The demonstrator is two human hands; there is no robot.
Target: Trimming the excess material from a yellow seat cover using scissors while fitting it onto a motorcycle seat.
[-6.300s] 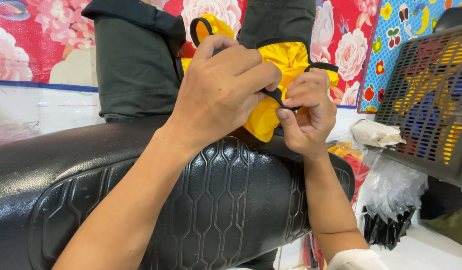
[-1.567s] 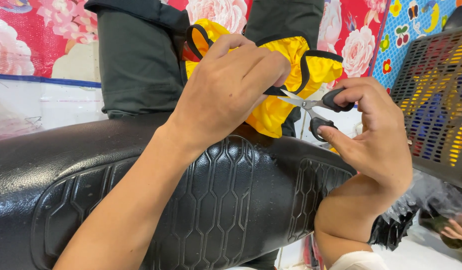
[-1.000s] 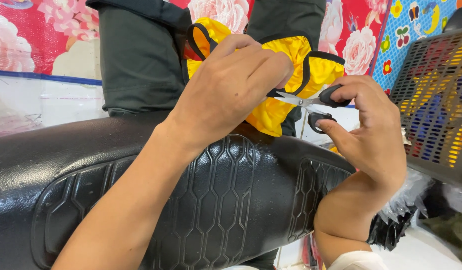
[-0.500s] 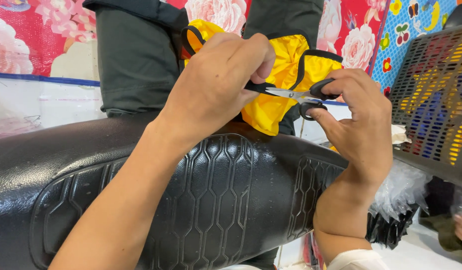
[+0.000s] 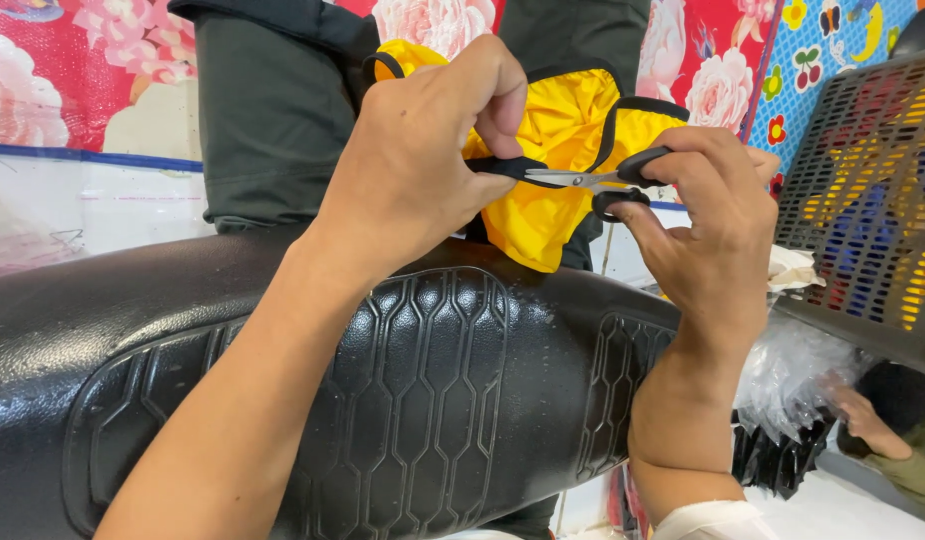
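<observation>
Left hand point(image 5: 423, 160): pinching black trim of yellow fabric point(image 5: 558, 130), upper centre | Right hand point(image 5: 708, 215): gripping scissors point(image 5: 583, 180), blades at trim | Progress: cut apparently unfinished, trim still attached | Below: black seat point(image 5: 463, 400).

I see bright, even daylight with soft shadows, a broad glare band along the black seat point(image 5: 183, 300), sharp focus on my hands, and slight softness toward the frame edges.

The right hand point(image 5: 718, 215) works black-handled scissors point(image 5: 593, 180) at yellow fabric point(image 5: 548, 215) pinched by the left hand point(image 5: 423, 160).
</observation>
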